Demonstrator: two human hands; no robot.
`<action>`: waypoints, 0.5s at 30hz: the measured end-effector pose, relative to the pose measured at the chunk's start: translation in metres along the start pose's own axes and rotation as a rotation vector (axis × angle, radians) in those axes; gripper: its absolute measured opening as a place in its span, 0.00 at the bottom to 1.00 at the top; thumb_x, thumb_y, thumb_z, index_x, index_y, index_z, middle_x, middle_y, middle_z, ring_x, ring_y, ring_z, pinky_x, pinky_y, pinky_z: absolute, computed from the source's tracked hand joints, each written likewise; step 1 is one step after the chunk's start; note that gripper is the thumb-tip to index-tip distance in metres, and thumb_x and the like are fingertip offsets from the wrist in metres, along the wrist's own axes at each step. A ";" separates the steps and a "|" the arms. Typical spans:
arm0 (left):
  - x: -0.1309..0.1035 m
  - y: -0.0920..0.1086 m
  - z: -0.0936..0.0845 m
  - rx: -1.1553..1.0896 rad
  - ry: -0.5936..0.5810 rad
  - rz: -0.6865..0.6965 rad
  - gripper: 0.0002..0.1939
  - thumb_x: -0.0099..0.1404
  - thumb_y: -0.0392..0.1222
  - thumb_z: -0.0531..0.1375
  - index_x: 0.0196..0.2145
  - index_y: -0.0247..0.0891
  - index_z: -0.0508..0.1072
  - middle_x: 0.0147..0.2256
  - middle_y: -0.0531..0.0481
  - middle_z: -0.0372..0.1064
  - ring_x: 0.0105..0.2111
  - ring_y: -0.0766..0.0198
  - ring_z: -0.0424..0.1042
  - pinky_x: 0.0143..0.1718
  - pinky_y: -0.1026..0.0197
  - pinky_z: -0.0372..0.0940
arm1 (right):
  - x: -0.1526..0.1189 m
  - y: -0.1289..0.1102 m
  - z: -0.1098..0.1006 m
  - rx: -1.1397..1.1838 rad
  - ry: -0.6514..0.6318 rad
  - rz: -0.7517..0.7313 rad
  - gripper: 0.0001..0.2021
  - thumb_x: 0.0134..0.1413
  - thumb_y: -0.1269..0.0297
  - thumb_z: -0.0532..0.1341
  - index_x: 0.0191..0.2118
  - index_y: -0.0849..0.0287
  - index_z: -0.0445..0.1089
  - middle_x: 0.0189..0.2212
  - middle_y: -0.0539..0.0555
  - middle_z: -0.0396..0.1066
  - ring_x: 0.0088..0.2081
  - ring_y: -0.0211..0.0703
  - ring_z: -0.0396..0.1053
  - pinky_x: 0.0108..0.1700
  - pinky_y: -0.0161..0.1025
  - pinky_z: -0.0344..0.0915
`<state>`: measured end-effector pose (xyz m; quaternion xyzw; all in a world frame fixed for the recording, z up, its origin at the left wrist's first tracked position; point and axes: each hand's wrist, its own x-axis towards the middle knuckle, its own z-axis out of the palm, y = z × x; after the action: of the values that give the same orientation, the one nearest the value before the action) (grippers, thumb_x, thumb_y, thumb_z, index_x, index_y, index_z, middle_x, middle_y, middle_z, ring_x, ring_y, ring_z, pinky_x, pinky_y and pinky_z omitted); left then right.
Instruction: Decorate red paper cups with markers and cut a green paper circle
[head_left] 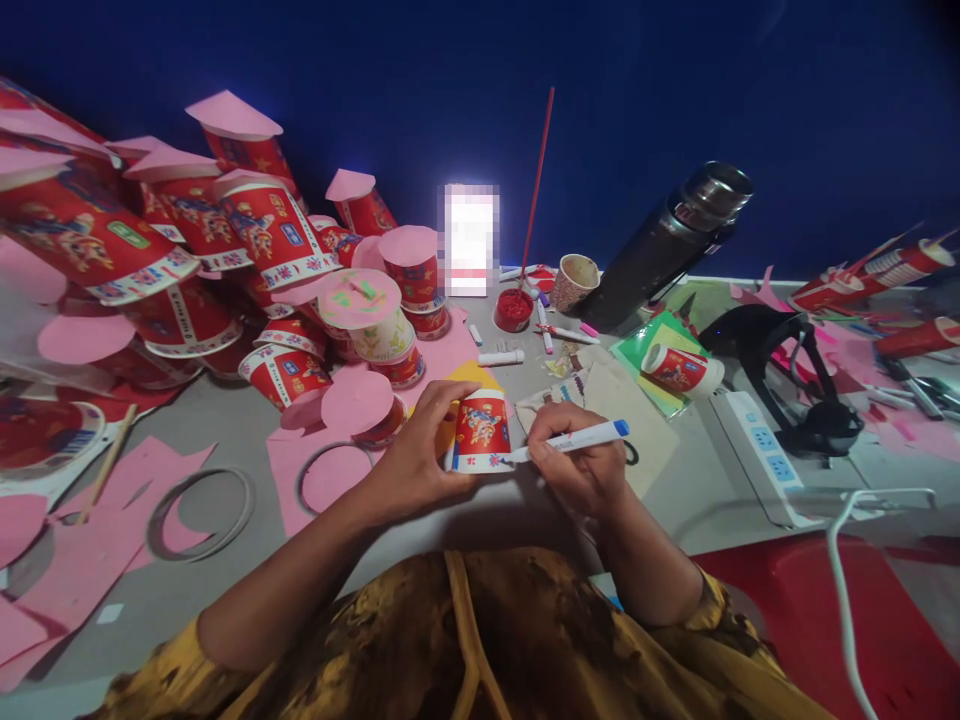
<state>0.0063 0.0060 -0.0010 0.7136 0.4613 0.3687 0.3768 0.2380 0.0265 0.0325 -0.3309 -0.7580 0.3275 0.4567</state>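
Observation:
A red paper cup (482, 428) with a white patterned band along its lower edge is held by my left hand (421, 450), fingers at its top and thumb at its bottom. My right hand (581, 462) grips a white marker (589, 436) with a blue end pointing right. The marker's tip touches or nearly touches the white band at the cup's lower right. Behind the cup lies a yellow-orange paper piece (486, 376). A white marker (501, 358) rests just beyond it.
Red cups with pink paper tops (281, 235) are piled at the left. Pink sheets and grey tape rings (244, 512) lie near my left arm. Farther back are a red pot (514, 312), a black flask (652, 255) and a lit screen (471, 235). A power strip (757, 455) sits right.

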 end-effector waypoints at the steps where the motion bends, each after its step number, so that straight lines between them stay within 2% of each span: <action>1: 0.000 -0.001 0.000 -0.007 0.004 0.001 0.43 0.54 0.35 0.69 0.65 0.47 0.62 0.62 0.42 0.64 0.64 0.45 0.67 0.65 0.40 0.68 | 0.000 0.001 0.000 0.016 0.027 -0.003 0.06 0.59 0.69 0.62 0.30 0.54 0.70 0.23 0.49 0.72 0.24 0.41 0.68 0.30 0.39 0.64; 10: -0.001 -0.004 0.003 -0.074 0.027 -0.015 0.46 0.50 0.31 0.67 0.67 0.47 0.61 0.65 0.41 0.61 0.67 0.44 0.65 0.68 0.38 0.65 | -0.002 0.003 0.001 0.045 0.103 -0.014 0.06 0.59 0.69 0.62 0.31 0.54 0.70 0.23 0.49 0.72 0.24 0.41 0.68 0.31 0.41 0.65; 15: 0.000 -0.004 0.004 -0.086 0.024 -0.011 0.46 0.51 0.31 0.66 0.66 0.46 0.61 0.65 0.42 0.61 0.66 0.45 0.65 0.69 0.39 0.64 | -0.001 0.001 0.002 0.031 0.077 -0.025 0.06 0.59 0.71 0.62 0.31 0.54 0.71 0.24 0.49 0.73 0.24 0.41 0.69 0.30 0.39 0.64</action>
<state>0.0083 0.0065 -0.0058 0.6899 0.4533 0.3947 0.4035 0.2369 0.0255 0.0308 -0.3264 -0.7388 0.3205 0.4948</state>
